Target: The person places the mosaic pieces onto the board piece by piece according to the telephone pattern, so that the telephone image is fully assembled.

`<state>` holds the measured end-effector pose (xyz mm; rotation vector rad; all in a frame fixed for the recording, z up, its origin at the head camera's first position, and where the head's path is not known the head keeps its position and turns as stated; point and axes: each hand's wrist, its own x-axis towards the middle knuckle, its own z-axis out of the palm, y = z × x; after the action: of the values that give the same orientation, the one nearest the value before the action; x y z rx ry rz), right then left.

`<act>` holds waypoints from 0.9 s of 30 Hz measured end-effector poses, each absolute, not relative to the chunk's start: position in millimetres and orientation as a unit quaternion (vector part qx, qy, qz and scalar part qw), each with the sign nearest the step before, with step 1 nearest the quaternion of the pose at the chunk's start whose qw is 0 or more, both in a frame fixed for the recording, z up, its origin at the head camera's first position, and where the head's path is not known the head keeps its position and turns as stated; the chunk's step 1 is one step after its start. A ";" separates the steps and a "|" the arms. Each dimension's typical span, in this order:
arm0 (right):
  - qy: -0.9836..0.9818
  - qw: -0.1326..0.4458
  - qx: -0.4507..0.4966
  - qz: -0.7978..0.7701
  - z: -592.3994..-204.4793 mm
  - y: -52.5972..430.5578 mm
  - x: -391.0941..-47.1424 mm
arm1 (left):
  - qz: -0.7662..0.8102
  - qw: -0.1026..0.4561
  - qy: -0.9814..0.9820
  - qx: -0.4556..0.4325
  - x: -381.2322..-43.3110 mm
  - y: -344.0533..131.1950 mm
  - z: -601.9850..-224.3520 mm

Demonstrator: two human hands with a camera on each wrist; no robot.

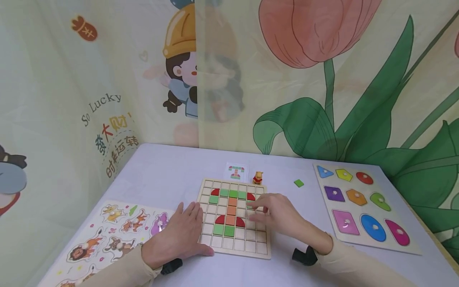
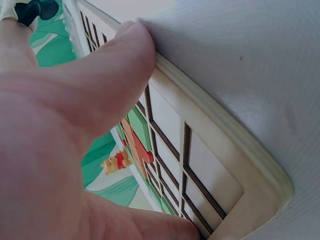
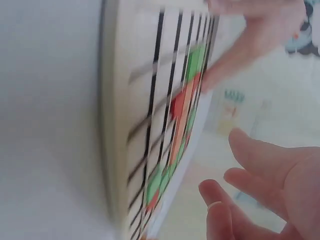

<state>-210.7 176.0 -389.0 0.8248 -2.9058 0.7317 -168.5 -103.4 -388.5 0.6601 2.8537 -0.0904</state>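
A wooden grid board (image 1: 251, 244) lies on the white table, holding green squares (image 1: 229, 230), orange squares (image 1: 232, 210) and red quarter-round pieces (image 1: 219, 220). My left hand (image 1: 181, 235) rests at its left side with the fingers straight. In the left wrist view the thumb (image 2: 132, 52) presses along the board's edge, near a corner. Above the board's right part hovers my right hand (image 1: 277, 211), its fingers loosely bent. The right wrist view shows those fingers (image 3: 250, 182) apart from the board with nothing between them.
Behind the board are a pattern card (image 1: 236, 172) and a small bear figure (image 1: 257, 177). A loose green square (image 1: 299, 183) lies to the right. A knobbed shape puzzle (image 1: 378, 183) sits farther right. At the left, an animal puzzle (image 1: 145, 206) is partly under my left arm.
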 end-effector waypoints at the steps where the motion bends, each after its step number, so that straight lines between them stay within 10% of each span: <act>1: -0.940 0.021 0.248 0.234 -388.4 181.4 -213.4 | -0.031 0.106 0.968 0.224 -168.5 -103.5 -388.5; 27: -0.983 0.052 0.034 0.172 -398.3 292.3 -271.6 | -0.002 0.114 0.969 0.219 -167.3 -104.9 -386.7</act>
<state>-271.6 292.3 -398.3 0.1026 -2.9913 0.5229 -167.3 -104.9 -386.7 0.6414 2.8425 -0.0058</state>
